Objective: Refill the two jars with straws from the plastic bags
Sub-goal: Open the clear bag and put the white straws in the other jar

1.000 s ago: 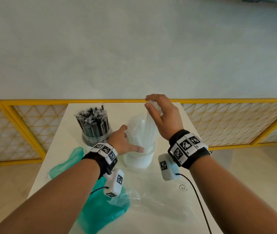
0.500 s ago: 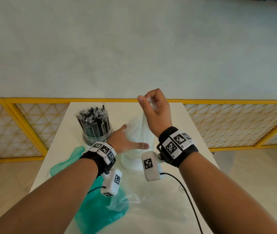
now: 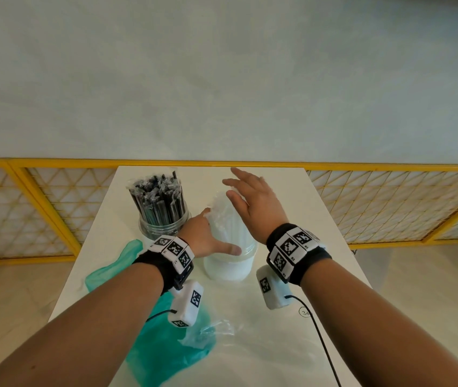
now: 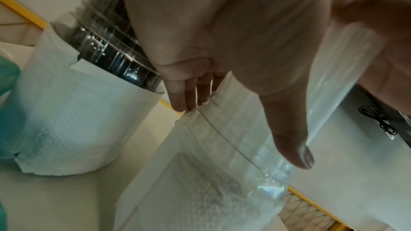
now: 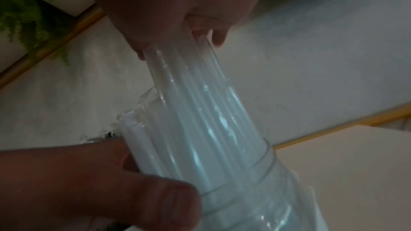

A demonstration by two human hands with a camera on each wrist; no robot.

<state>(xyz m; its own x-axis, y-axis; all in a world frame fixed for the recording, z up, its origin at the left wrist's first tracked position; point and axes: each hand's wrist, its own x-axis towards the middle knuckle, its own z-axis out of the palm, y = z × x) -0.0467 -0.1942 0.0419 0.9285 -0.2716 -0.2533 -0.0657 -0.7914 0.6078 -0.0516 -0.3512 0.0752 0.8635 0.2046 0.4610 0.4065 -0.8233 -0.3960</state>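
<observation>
Two jars with white paper round their lower halves stand on the white table (image 3: 283,191). The left jar (image 3: 163,227) is full of black wrapped straws (image 3: 158,199). My left hand (image 3: 208,238) wraps round the bundle of white straws (image 3: 223,219) just above the rim of the right jar (image 3: 230,263), its thumb lying along the rim. Above the bundle my right hand (image 3: 250,199) has its fingers spread and straight. In the right wrist view the straws (image 5: 200,120) fan up to my right fingers (image 5: 218,36), which touch their tops.
A crumpled green plastic bag (image 3: 166,353) and a clear plastic bag (image 3: 211,333) lie on the near part of the table, under my left forearm. A yellow lattice railing (image 3: 54,163) runs behind the table. A black cable (image 3: 322,339) trails from my right wrist.
My right hand, which pinched the tops of the white straws, has spread its fingers and let go. My left hand stays round the bundle at the jar mouth.
</observation>
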